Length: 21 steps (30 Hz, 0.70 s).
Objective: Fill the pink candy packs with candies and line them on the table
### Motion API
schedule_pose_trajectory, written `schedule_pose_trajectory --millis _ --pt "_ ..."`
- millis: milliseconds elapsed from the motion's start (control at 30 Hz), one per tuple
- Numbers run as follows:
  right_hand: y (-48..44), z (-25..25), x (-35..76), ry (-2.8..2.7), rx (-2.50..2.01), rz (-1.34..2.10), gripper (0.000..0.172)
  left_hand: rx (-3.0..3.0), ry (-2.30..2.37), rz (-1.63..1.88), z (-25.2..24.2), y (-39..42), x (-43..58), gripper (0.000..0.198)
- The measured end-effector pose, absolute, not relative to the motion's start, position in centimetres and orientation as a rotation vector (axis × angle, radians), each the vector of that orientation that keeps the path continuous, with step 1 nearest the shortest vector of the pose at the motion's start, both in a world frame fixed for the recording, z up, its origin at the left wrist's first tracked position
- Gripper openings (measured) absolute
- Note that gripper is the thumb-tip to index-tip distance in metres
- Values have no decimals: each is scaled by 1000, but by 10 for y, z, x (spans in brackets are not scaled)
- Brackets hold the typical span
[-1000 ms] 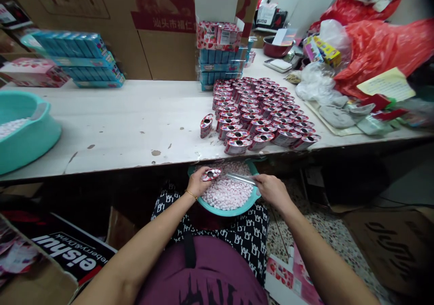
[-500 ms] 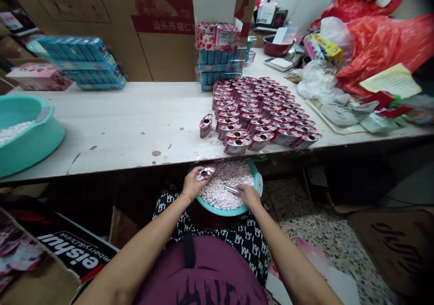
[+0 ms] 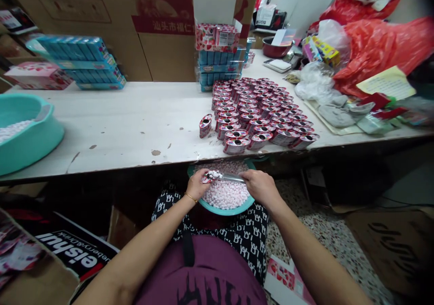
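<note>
L. hand (image 3: 196, 186): fingers curled closed round a small oval container (image 3: 205, 179), its mouth up, above the L. part of a turquoise basin (image 3: 228, 213). R. hand (image 3: 261, 187): fingers closed on the handle end of a metal scoop (image 3: 233, 178), whose tip is at the container's mouth w/ white pellets heaped there; whether tip & rim touch, cannot tell. Basin, full of pale pellets (image 3: 226, 195), sits at the lap, partly under the front edge of the counter (image 3: 135, 129). On top, R. of centre: rows of upright containers (image 3: 257, 115) reaching nr the front edge; one lone container (image 3: 205, 126) stands just L. of them. Second basin (image 3: 32, 144): twd the counter's front L. corner. Blue packs (image 3: 98, 65): stacked nr the back edge.
</note>
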State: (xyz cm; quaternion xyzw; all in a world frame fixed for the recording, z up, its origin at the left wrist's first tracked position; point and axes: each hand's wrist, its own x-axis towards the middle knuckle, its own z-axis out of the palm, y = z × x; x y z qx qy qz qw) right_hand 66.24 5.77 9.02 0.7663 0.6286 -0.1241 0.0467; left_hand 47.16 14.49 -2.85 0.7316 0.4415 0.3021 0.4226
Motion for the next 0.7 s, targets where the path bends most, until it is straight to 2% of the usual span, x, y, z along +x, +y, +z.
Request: schedule_pose_trajectory --millis 233,500,700 --pt "49 91 673 1859 2416 -311 36 1634 1108 773 -28 149 473 35" --pt "58 95 653 1879 2281 -275 37 1608 1071 769 -30 148 481 36" --pt "53 95 670 1859 2447 -226 34 1653 1118 796 -31 151 472 36"
